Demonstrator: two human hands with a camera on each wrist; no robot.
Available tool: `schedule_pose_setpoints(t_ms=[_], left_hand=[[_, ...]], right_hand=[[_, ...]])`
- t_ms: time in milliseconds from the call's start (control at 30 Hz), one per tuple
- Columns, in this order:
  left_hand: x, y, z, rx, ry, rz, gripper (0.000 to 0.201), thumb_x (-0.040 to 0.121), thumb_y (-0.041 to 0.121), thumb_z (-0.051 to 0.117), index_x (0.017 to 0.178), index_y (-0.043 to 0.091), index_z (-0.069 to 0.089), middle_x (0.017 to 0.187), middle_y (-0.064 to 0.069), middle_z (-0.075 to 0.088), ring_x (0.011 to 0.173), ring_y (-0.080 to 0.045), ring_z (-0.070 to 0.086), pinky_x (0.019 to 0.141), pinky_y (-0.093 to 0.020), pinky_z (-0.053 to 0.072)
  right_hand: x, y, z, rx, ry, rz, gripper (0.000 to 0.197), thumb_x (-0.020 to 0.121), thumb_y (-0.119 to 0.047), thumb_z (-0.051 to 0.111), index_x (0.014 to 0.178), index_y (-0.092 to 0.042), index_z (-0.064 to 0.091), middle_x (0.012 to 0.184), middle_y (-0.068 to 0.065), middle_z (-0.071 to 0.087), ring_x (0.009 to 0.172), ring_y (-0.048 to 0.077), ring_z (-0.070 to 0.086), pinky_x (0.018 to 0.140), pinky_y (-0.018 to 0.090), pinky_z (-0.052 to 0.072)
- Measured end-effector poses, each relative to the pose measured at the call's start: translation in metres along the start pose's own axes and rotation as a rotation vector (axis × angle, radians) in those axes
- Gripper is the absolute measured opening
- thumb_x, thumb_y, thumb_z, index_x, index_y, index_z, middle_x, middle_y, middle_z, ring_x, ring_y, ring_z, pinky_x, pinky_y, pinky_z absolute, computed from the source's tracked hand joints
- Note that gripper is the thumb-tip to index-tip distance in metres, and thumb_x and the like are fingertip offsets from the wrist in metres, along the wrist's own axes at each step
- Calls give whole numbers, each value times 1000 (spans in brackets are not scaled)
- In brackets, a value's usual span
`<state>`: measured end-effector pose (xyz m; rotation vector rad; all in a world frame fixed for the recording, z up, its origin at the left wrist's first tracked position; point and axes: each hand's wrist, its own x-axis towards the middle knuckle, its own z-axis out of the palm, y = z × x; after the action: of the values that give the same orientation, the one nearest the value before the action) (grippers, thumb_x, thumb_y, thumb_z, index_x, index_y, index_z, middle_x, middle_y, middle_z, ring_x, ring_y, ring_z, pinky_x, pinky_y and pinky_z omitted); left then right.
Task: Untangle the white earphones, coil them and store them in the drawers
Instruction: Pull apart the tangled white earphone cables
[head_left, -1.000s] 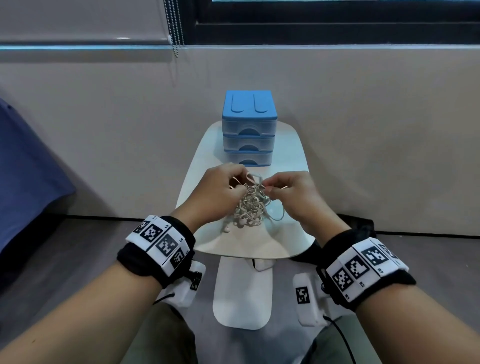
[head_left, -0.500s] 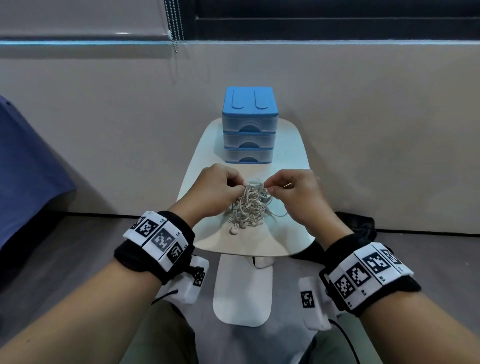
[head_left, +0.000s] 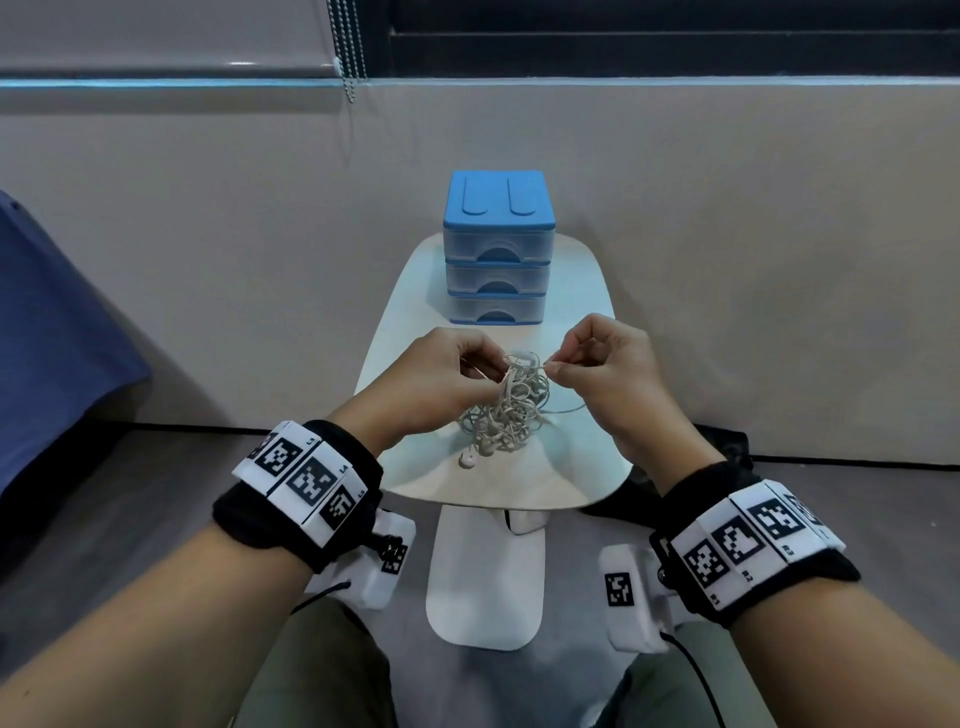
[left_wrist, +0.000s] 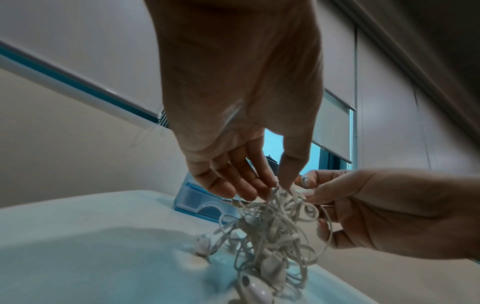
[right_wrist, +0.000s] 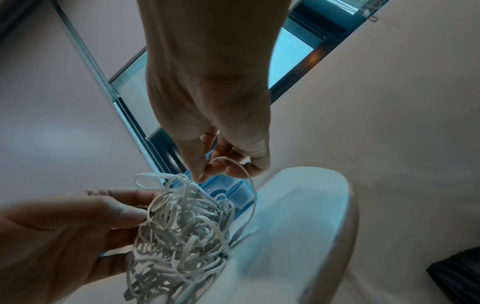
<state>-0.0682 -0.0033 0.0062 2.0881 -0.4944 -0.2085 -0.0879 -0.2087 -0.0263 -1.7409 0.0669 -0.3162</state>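
Leftmost, the left hand hung over the small white table, its thumb and fingertips closed in a pinch on the top of the tangle; between the two hands sat the white earphones — one dense knot of cord, its upper loops lifted, its lower part resting on the table; an earbud lay on the tabletop just below the left hand's side of the knot; to the right, the right hand pinched a single strand between thumb and forefinger, and a loop of that cord curved out and down from the grip; beyond both hands — at the table's far end — stood the blue drawers, all three shut.
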Motion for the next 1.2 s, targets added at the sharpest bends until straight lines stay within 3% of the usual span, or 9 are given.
schedule_pose_setpoints(t_ms=[133,300,400,500,600,667,767,967,1200], left_hand=[[1,1,4,127,51,68,21,81,8,80,95,21,73,81,7,70,73,-9,62,73,-23,51],[1,2,4,139,90,111,20,82,9,82,96,22,76,84,5,75,77,-9,69,72,-17,53],[1,3,5,112,80,111,22,82,6,82,99,20,78,84,1,77,81,-17,72,75,-22,56],[0,5,4,82,67,108,25,82,4,80,103,19,80,85,-1,78,84,-19,74,80,-28,59],[-2,5,1,48,35,91,33,82,2,75,105,25,79,90,-2,79,88,-27,75,86,-49,61],[-2,5,1,22,33,82,32,84,2,72,104,26,79,93,-1,79,90,-29,74,88,-56,59],[-1,6,4,-12,55,67,27,90,4,67,104,23,80,94,3,79,91,-18,76,93,-47,59],[2,4,5,-67,87,88,18,89,13,78,105,20,79,93,-1,79,91,-23,75,91,-40,61],[2,5,9,-167,46,71,26,85,4,81,109,15,77,90,-4,78,88,-22,76,85,-30,61]], right_hand=[[-3,-4,3,11,-52,0,36,76,6,80,68,-24,62,89,31,68,73,25,60,75,44,55],[-4,-9,5,59,-60,9,29,77,10,80,72,-14,62,91,39,65,73,25,60,74,39,52],[-3,-9,5,43,-85,24,29,77,5,82,71,-19,66,83,33,66,72,23,58,73,37,50],[-2,-7,5,10,-90,36,27,76,-1,84,72,-22,68,73,15,67,70,22,60,74,37,49],[-1,-9,2,9,-69,54,24,80,1,82,77,-20,69,73,15,70,71,22,62,73,39,48],[-1,-10,0,26,-61,74,22,82,2,78,85,-17,69,79,15,75,73,20,65,69,33,47],[-3,-14,-1,35,-86,105,20,85,2,77,93,-14,67,85,15,77,67,11,64,62,22,44],[-4,-17,-1,51,-107,117,23,83,-4,82,97,-14,67,86,15,78,66,16,58,58,29,36],[-4,-15,-3,23,-83,118,19,85,-5,80,96,-15,68,89,18,76,69,19,55,57,27,38]])
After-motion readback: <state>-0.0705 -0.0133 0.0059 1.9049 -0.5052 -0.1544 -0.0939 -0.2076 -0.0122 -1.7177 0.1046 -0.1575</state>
